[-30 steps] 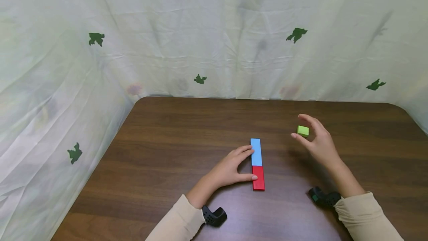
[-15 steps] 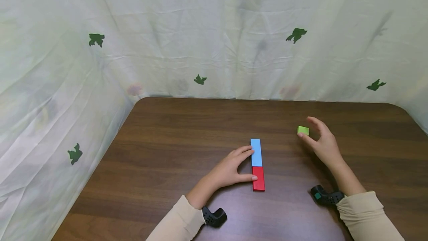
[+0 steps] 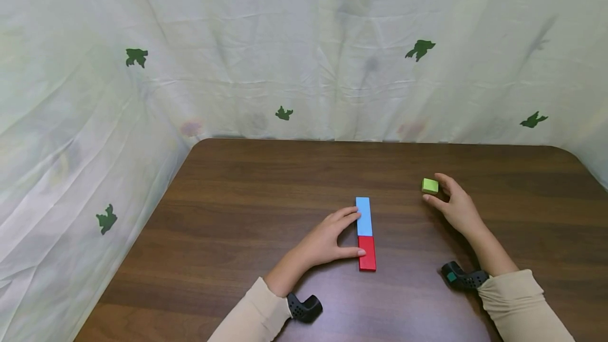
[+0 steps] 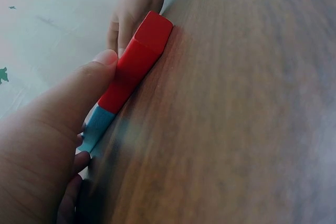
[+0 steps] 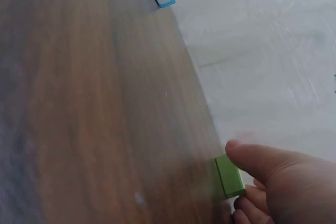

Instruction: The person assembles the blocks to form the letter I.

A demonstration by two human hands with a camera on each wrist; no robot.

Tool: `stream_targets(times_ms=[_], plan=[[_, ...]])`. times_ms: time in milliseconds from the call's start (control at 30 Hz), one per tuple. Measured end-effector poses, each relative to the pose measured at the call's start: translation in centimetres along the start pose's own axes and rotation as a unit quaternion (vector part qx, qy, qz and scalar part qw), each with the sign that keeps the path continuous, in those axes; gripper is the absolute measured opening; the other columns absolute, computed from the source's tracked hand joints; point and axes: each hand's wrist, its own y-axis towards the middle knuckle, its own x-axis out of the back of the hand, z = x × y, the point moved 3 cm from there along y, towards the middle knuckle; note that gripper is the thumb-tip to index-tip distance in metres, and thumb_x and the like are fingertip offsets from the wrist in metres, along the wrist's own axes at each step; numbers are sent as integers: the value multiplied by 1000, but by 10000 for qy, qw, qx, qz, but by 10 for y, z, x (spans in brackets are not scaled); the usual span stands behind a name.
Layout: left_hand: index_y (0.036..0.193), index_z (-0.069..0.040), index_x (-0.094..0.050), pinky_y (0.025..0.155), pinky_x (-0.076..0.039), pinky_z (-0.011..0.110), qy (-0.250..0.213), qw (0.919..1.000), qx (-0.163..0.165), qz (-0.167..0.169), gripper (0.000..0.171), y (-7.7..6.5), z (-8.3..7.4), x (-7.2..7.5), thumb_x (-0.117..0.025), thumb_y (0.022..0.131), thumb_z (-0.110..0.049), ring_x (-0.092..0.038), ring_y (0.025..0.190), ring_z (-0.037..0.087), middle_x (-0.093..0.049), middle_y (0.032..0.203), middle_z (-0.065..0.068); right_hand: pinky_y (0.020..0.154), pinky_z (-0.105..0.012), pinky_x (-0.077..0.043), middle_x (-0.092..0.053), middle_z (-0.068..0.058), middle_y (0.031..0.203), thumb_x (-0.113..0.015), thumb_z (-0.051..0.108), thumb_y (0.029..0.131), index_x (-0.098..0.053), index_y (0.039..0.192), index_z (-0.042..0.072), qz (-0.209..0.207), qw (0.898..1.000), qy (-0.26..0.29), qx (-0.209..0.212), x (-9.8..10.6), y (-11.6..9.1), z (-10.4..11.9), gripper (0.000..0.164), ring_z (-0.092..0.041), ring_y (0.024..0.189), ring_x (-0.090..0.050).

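Observation:
My left hand (image 3: 325, 239) reaches over two long blocks laid end to end on the table. Its fingertips touch the left edge of the light-blue block (image 3: 364, 220), and its thumb rests on the red block (image 3: 367, 257). The red block's near end (image 4: 156, 31) stands out large in the left wrist view. Farther right, my right hand (image 3: 458, 207) curves beside a small green block (image 3: 429, 186). Its thumb is at the near side and its index finger at the far right corner. In the right wrist view the thumb tip overlaps the green block's edge (image 5: 229, 178).
The brown wooden table (image 3: 237, 189) has rounded far corners. A pale cloth (image 3: 304, 46) with green leaf-like patches hangs behind it and along the left. Black wrist devices (image 3: 306, 309) sit at both sleeves.
My right hand has shifted slightly right and toward me, and the gap between its thumb and index finger has narrowed. The green block, the left hand and the two long blocks look unmoved.

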Motion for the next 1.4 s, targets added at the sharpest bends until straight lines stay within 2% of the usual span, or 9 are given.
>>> stream_targets(times_ms=[267,767,1067,1400], plan=[[137,-14,-38,100,-30,34,-92,9999,73,50,73,0,-1,2,-65,78,-47,-29,127,18,-30,141,-1,88,-55,-33,-37,-31,125,-56,18,90,-33,130,-10,-305,9992,-240,110,-2,1,-1,54,-45,111,-37],[138,-14,-38,100,-30,35,-109,9999,78,49,73,0,-1,2,-66,78,-46,-30,127,19,-30,142,-1,80,-54,-38,-43,-29,114,-56,9,89,-44,124,-9,-631,9963,-554,177,-1,4,3,41,-42,99,-45],[138,-15,-38,99,-30,36,-57,9999,79,75,73,0,-1,1,-65,78,-48,-30,127,19,-30,142,-1,81,-53,-38,-44,-28,115,-56,9,89,-47,123,-7,-772,9959,-382,283,1,5,11,39,-41,101,-45],[138,-15,-38,100,-30,35,-79,9999,81,57,73,0,0,0,-64,78,-47,-30,127,19,-30,142,-1,83,-51,-40,-45,-26,113,-57,7,88,-49,122,-6,-865,9942,-114,625,-1,10,33,37,-39,100,-46]])
